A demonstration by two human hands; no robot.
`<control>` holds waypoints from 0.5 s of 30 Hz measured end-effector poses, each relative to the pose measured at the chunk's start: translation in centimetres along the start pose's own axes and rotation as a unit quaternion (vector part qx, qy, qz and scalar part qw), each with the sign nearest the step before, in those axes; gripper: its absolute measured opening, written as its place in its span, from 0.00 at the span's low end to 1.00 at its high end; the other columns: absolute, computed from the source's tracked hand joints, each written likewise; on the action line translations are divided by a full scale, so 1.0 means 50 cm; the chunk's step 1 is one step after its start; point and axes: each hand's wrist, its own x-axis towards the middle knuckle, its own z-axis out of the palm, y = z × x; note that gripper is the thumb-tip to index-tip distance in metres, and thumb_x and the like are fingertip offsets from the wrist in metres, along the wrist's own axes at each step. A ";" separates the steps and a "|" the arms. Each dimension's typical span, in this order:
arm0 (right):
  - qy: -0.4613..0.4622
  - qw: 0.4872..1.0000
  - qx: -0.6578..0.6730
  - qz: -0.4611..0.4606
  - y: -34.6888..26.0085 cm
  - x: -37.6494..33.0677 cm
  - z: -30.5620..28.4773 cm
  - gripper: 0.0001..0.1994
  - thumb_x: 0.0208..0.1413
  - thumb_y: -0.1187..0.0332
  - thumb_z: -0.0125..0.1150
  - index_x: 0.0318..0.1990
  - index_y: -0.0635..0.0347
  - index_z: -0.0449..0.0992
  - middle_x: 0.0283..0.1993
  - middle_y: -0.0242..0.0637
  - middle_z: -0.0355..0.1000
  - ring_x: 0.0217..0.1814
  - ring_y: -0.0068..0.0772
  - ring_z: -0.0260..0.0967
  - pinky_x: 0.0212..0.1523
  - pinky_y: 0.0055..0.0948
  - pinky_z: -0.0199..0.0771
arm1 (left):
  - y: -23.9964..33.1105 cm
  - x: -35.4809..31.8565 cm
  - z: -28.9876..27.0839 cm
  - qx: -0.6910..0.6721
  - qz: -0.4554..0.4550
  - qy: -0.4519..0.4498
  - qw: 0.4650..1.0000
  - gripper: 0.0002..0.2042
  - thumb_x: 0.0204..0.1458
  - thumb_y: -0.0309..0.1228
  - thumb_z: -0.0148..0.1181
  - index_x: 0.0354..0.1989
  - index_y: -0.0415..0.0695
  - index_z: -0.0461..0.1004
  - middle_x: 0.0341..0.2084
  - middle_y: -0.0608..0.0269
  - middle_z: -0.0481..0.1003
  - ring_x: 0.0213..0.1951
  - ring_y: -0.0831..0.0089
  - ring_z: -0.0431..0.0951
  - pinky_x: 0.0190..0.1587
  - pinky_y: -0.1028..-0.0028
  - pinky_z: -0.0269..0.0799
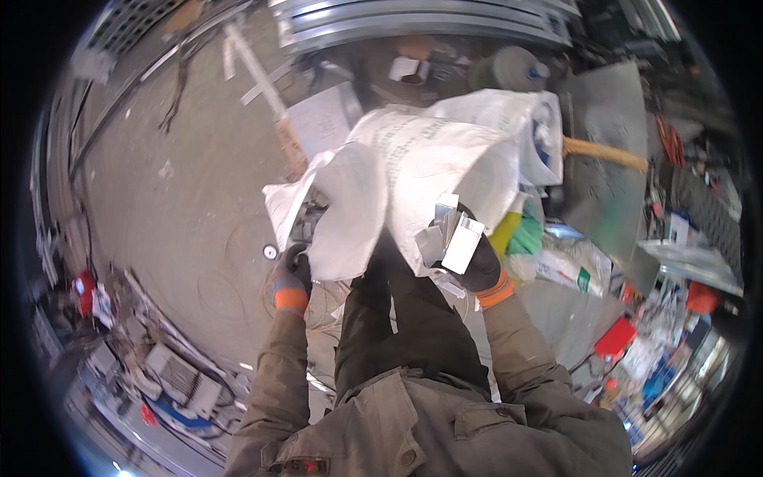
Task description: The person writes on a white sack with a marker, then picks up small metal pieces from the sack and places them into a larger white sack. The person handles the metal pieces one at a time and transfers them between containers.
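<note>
My right hand [480, 269], in a dark glove with an orange cuff, is closed around several short, flat, silvery metal pieces [461, 245]. It is beside the mouth of a white woven sack [429, 159] in front of my legs. To the left, another white sack [350, 211] gapes toward me, with grey scraps [311, 216] showing inside. My left hand [292, 274], gloved the same way, grips this sack's near left rim; its fingers are partly hidden.
Behind the sacks lie a sheet of board [324, 115], a long strip [254, 67] and a large clear jug [515, 70]. A wooden handle [606, 154] sticks out at the right over a metal sheet [608, 103]. Stacked metal profiles [429, 22] line the far side.
</note>
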 end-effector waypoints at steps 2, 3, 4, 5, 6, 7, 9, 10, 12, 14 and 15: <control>-0.081 0.958 -0.257 -0.100 0.053 0.042 0.031 0.54 0.52 0.75 0.84 0.83 0.61 0.54 0.77 0.40 0.68 0.75 0.38 0.71 0.75 0.42 0.75 | -0.001 -0.006 -0.002 -0.016 0.024 0.027 0.999 0.13 0.65 0.27 0.64 0.56 0.47 0.85 0.41 0.55 0.83 0.41 0.64 0.83 0.47 0.65 0.79; -0.101 0.946 -0.288 -0.113 0.080 0.063 0.046 0.53 0.51 0.72 0.86 0.82 0.61 0.57 0.76 0.40 0.70 0.75 0.39 0.72 0.75 0.42 0.75 | 0.002 -0.008 -0.004 -0.037 0.038 0.048 0.997 0.12 0.65 0.28 0.64 0.55 0.46 0.86 0.40 0.54 0.83 0.39 0.65 0.83 0.44 0.65 0.79; -0.107 0.916 -0.360 -0.141 0.108 0.082 0.058 0.47 0.53 0.68 0.85 0.79 0.61 0.63 0.72 0.40 0.74 0.72 0.38 0.75 0.72 0.40 0.77 | 0.007 -0.008 -0.003 -0.057 0.006 0.050 0.997 0.11 0.65 0.28 0.65 0.54 0.45 0.86 0.39 0.54 0.82 0.36 0.66 0.82 0.42 0.65 0.79; -0.101 0.848 -0.484 -0.192 0.136 0.101 0.069 0.42 0.54 0.64 0.85 0.75 0.62 0.69 0.68 0.41 0.78 0.69 0.37 0.79 0.70 0.39 0.78 | 0.014 -0.009 -0.005 -0.073 0.009 0.056 0.996 0.11 0.65 0.30 0.65 0.53 0.45 0.87 0.38 0.54 0.82 0.36 0.66 0.82 0.42 0.65 0.79; -0.095 0.799 -0.558 -0.201 0.166 0.120 0.077 0.37 0.56 0.61 0.84 0.71 0.62 0.75 0.64 0.41 0.83 0.67 0.36 0.82 0.68 0.37 0.80 | 0.023 -0.010 -0.005 -0.097 -0.012 0.056 0.994 0.11 0.66 0.32 0.66 0.52 0.44 0.87 0.38 0.54 0.82 0.36 0.66 0.82 0.42 0.65 0.79; -0.103 0.801 -0.552 -0.207 0.194 0.143 0.082 0.37 0.58 0.59 0.83 0.72 0.61 0.74 0.64 0.40 0.83 0.67 0.37 0.82 0.68 0.38 0.80 | 0.032 -0.013 -0.008 -0.078 0.004 0.057 0.995 0.11 0.66 0.34 0.67 0.52 0.43 0.87 0.38 0.53 0.82 0.36 0.66 0.81 0.42 0.65 0.78; -0.112 0.904 -0.395 -0.121 0.262 0.167 0.098 0.36 0.65 0.58 0.77 0.77 0.57 0.69 0.72 0.37 0.77 0.73 0.43 0.76 0.70 0.45 0.80 | 0.050 -0.025 -0.017 -0.103 0.016 0.044 0.994 0.15 0.66 0.40 0.67 0.50 0.41 0.87 0.39 0.52 0.83 0.36 0.64 0.82 0.43 0.64 0.78; -0.093 0.949 -0.297 -0.045 0.291 0.179 0.101 0.39 0.62 0.65 0.78 0.78 0.58 0.65 0.73 0.37 0.75 0.74 0.40 0.74 0.70 0.43 0.79 | 0.060 -0.028 -0.022 -0.085 0.031 0.048 0.995 0.15 0.66 0.40 0.68 0.50 0.41 0.87 0.39 0.51 0.83 0.36 0.64 0.82 0.43 0.64 0.79; -0.070 0.989 -0.106 0.071 0.334 0.203 0.102 0.44 0.58 0.75 0.80 0.81 0.60 0.61 0.75 0.37 0.71 0.74 0.36 0.71 0.71 0.39 0.77 | 0.077 -0.036 -0.030 -0.101 0.009 0.021 0.995 0.14 0.67 0.37 0.69 0.50 0.37 0.86 0.41 0.55 0.83 0.42 0.67 0.83 0.47 0.68 0.78; -0.081 0.986 -0.083 0.121 0.363 0.219 0.105 0.48 0.56 0.80 0.80 0.82 0.61 0.58 0.76 0.36 0.68 0.75 0.33 0.69 0.72 0.36 0.75 | 0.090 -0.037 -0.035 -0.105 0.004 0.001 0.994 0.15 0.67 0.39 0.69 0.50 0.38 0.87 0.41 0.55 0.82 0.41 0.67 0.82 0.46 0.66 0.78; -0.115 0.982 -0.119 0.094 0.372 0.223 0.105 0.48 0.56 0.80 0.80 0.82 0.61 0.58 0.75 0.36 0.69 0.74 0.33 0.70 0.72 0.37 0.75 | 0.094 -0.037 -0.035 -0.095 -0.004 -0.015 0.995 0.16 0.67 0.40 0.69 0.50 0.38 0.87 0.41 0.55 0.82 0.41 0.67 0.82 0.46 0.66 0.78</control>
